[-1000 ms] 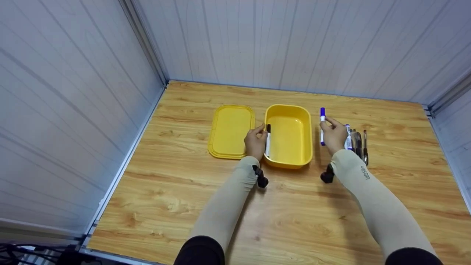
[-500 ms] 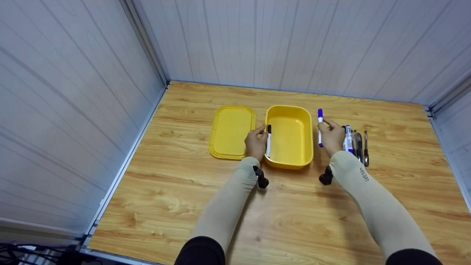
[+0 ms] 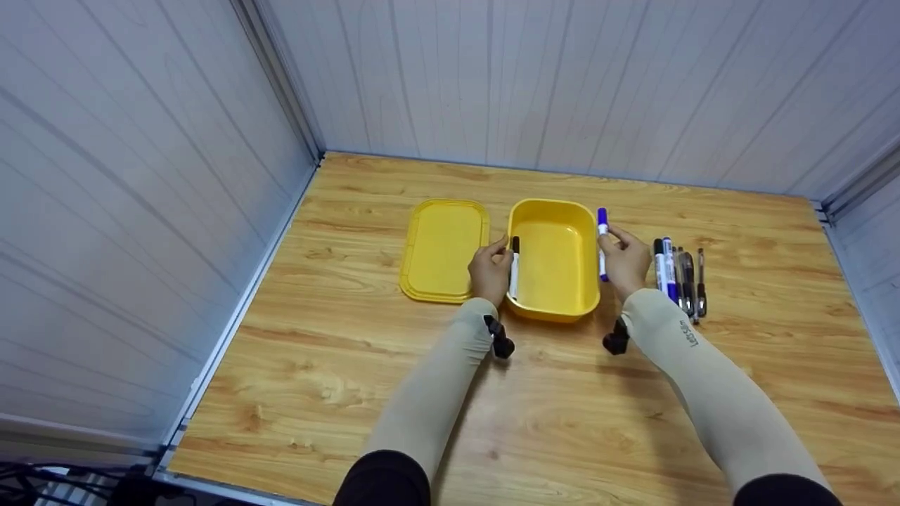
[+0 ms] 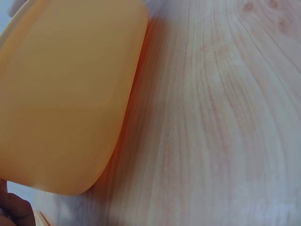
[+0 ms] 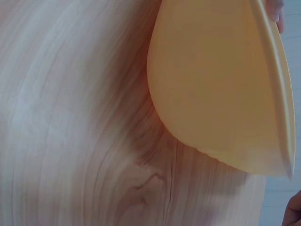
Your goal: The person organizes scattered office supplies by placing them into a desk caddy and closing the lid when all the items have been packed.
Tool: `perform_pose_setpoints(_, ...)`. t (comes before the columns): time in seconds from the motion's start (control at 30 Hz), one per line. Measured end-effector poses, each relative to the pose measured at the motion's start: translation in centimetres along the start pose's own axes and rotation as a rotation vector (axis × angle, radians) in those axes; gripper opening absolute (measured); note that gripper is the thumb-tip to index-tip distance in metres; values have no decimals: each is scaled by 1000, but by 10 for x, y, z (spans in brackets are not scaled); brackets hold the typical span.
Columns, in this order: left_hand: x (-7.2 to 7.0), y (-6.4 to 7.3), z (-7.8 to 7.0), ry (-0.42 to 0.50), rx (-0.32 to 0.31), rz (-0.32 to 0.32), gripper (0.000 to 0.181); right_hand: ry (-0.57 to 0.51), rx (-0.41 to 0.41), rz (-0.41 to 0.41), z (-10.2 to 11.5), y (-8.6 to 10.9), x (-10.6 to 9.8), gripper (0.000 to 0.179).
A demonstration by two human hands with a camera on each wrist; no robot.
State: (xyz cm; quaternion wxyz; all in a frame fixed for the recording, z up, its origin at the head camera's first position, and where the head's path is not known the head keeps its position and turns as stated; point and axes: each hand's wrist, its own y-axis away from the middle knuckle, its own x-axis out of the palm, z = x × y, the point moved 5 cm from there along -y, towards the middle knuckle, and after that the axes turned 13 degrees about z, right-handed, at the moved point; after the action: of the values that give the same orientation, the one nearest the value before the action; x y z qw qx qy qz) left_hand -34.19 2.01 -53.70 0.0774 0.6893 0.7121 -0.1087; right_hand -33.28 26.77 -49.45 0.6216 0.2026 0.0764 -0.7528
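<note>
In the head view my left hand (image 3: 490, 270) holds the left rim of an open yellow plastic box (image 3: 553, 306). Its fingertips lie beside a white marker with a black cap (image 3: 515, 267) along the box's inner left wall. My right hand (image 3: 627, 260) pinches a white marker with a purple-blue cap (image 3: 602, 219), upright in the view, beside the box's right rim. Both wrist views mostly show the yellow box's outer wall (image 4: 66, 94), (image 5: 211, 80). Only a bit of the left hand (image 4: 16, 207) and of the right hand (image 5: 294, 207) shows there.
A yellow lid (image 3: 444, 249) lies flat left of the box, close to the left hand. Right of the right hand lie a black-capped marker (image 3: 659, 263), a purple-blue-ended marker (image 3: 669, 267) and several dark pens (image 3: 688, 281). Pale panel walls (image 3: 492, 84) border the wooden table (image 3: 316, 365).
My right hand has moved left with the purple-blue-capped marker, from the pens toward the box's right rim, uncovering the black-capped marker. The left hand has stayed at the box's left rim.
</note>
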Motion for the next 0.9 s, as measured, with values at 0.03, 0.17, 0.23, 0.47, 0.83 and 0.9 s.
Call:
perform_pose_setpoints(0.03,0,0,0,2,0,2,31,1,3,3,0,0,1,37)
perform_pose_setpoints(0.17,1,0,0,-16,3,-1,31,-8,13,23,1,2,4,38)
perform_pose_setpoints(0.23,1,-1,0,-23,5,-3,31,-18,15,30,0,3,5,38)
perform_pose_setpoints(0.47,1,-1,-1,-37,5,-9,31,-32,11,44,-1,4,8,39)
perform_pose_setpoints(0.83,-1,0,-2,-73,-6,-5,31,-36,1,29,-2,5,12,36)
perform_pose_setpoints(0.9,0,0,-1,-62,-11,-6,30,-52,5,22,-3,6,13,35)
